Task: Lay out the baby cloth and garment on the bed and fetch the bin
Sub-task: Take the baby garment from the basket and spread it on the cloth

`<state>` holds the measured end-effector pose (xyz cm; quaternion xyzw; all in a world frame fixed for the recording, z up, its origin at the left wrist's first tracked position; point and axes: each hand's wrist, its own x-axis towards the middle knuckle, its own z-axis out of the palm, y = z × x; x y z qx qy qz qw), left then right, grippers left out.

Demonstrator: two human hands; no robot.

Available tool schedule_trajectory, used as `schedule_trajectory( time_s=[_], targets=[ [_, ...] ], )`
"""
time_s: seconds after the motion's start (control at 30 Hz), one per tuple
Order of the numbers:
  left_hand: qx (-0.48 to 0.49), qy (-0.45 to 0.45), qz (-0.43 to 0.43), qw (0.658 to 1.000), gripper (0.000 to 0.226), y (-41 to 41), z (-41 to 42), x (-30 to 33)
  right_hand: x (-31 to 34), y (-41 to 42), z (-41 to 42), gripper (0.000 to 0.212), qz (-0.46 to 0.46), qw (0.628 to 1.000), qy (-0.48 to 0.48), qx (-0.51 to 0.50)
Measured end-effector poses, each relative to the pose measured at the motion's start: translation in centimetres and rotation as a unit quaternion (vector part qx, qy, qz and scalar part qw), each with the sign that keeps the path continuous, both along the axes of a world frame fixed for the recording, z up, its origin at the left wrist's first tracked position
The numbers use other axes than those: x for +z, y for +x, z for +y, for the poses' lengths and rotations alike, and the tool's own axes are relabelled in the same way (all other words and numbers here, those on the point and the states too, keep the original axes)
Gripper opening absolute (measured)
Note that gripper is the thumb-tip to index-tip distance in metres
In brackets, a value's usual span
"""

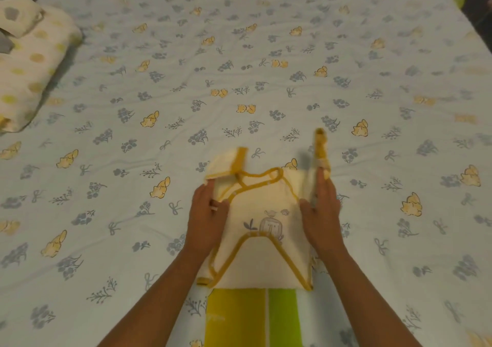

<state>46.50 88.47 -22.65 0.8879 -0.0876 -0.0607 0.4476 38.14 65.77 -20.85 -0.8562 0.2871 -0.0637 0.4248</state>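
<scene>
A cream baby garment (262,213) with mustard-yellow trim and a small animal print lies front-up on the bed near its front edge. My left hand (206,213) grips its left side below the short sleeve. My right hand (320,208) holds the right sleeve, which stands lifted and blurred above the fingers. Under the garment's lower end lies a yellow, green and white striped cloth (253,317). No bin is in view.
The bed (239,67) is covered by a pale blue sheet with yellow and grey flower prints. A folded white blanket with yellow dots (29,64) sits at the far left, with a smaller folded piece (21,13) on top.
</scene>
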Motion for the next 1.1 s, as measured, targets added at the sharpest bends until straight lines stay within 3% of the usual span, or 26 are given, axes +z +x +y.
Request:
schedule_trajectory(
  time_s=[0.1,0.27,0.33,0.43,0.53,0.6,0.67,0.77,0.87,1.0,1.1],
  targets=[
    [0.111,-0.014,0.099,0.989,0.068,1.5,1.8,-0.2,-0.2,-0.9,-2.2,0.078,0.027,0.997,0.041,-0.057],
    [0.153,0.089,0.237,0.955,0.056,2.1,4.5,-0.5,-2.1,-2.1,-3.8,0.079,0.143,0.948,0.213,-0.187],
    [0.151,0.099,0.208,0.961,0.060,0.8,4.7,0.4,-1.8,-2.6,-3.2,0.072,0.180,0.954,0.141,-0.196],
    [0.083,0.091,0.103,0.987,0.028,-2.3,4.2,2.0,-0.2,-3.0,0.2,0.053,0.112,0.989,0.019,-0.099],
    [-0.014,0.080,0.139,0.987,0.014,-5.6,3.9,1.6,0.8,-2.8,4.9,0.044,0.145,0.983,0.066,0.092],
    [-0.064,0.069,0.178,0.980,0.016,-7.0,4.3,1.1,1.1,-2.6,6.7,0.053,0.197,0.961,0.138,0.138],
    [-0.092,0.110,0.187,0.972,0.030,-7.6,4.7,0.6,1.5,-2.7,7.2,0.058,0.217,0.953,0.178,0.116],
    [-0.066,0.182,0.190,0.963,0.086,-8.1,5.1,0.0,2.2,-4.2,7.3,0.052,0.208,0.951,0.198,0.115],
    [-0.037,0.145,0.220,0.964,0.112,-9.5,5.5,0.0,3.0,-6.8,8.0,0.049,0.237,0.930,0.226,0.168],
    [0.003,0.066,0.273,0.960,0.085,-11.2,5.6,0.3,1.8,-10.9,8.9,0.054,0.370,0.864,0.223,0.258],
    [0.044,0.054,0.254,0.965,0.059,-11.5,5.2,0.1,0.5,-12.8,8.8,0.039,0.354,0.874,0.197,0.267]
  ],
)
